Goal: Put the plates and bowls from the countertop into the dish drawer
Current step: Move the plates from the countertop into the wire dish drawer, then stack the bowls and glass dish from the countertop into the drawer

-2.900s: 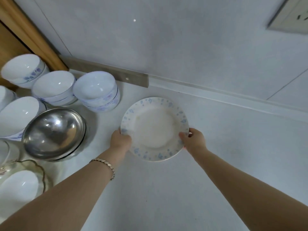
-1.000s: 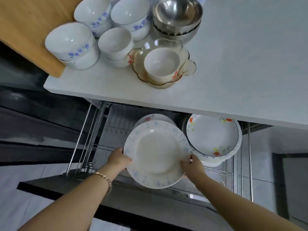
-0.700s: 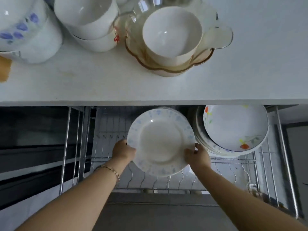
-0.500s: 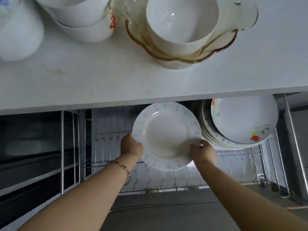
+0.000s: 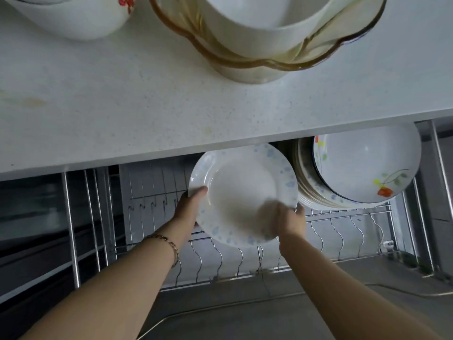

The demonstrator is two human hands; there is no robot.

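Observation:
A white plate with pale blue flecks point(image 5: 241, 190) is tilted upright inside the open dish drawer point(image 5: 220, 256), just under the countertop point(image 5: 122, 106) edge. My left hand point(image 5: 190, 208) grips its left rim and my right hand point(image 5: 290, 220) grips its lower right rim. Right of it, a row of plates stands in the wire rack, fronted by a white dish with a red flower point(image 5: 365, 165). On the countertop above sit an amber glass bowl point(image 5: 326, 49) holding a white bowl point(image 5: 257, 28), and another white bowl point(image 5: 73, 15) at the top left.
The drawer's wire rack has wavy dividers point(image 5: 326, 231) along its front and upright chrome rails point(image 5: 71, 227) on the left. A row of small hooks point(image 5: 152, 204) lines the drawer's back panel. The grey drawer front point(image 5: 245, 315) runs below my arms.
I carried the plate from the countertop down into the drawer. Over the last second it has moved further back and tipped more upright, close to the standing plates.

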